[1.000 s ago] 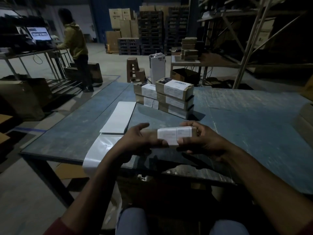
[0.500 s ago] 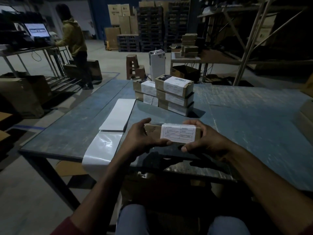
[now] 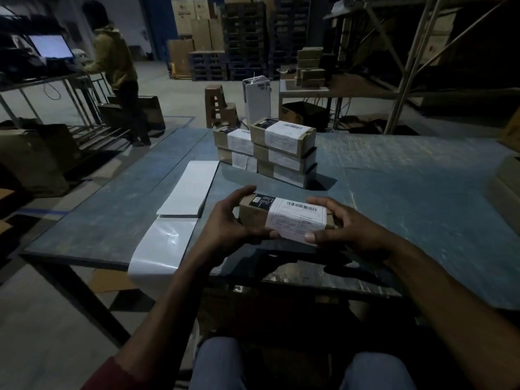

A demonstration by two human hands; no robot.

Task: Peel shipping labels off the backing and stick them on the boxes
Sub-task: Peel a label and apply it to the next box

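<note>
A small brown cardboard box [image 3: 253, 215] is held just above the blue table [image 3: 408, 192], in front of me. A white shipping label [image 3: 298, 220] with a barcode wraps over its top and near side. My left hand [image 3: 225, 229] grips the box's left end, thumb on the near face. My right hand [image 3: 343, 226] grips the right end, thumb pressing the label's lower edge. A fan-fold stack of labels [image 3: 188, 190] lies to the left, with shiny empty backing [image 3: 163, 249] trailing over the table's near edge.
Several labelled boxes [image 3: 281, 153] are stacked in two piles at the table's middle back. More brown boxes [image 3: 506, 175] sit at the right edge. A person [image 3: 115, 68] stands at a desk with a lit screen far left. Shelving and pallets fill the back.
The box has turned from its label side facing me to its top facing up and has risen slightly. Both hands kept hold of its ends.
</note>
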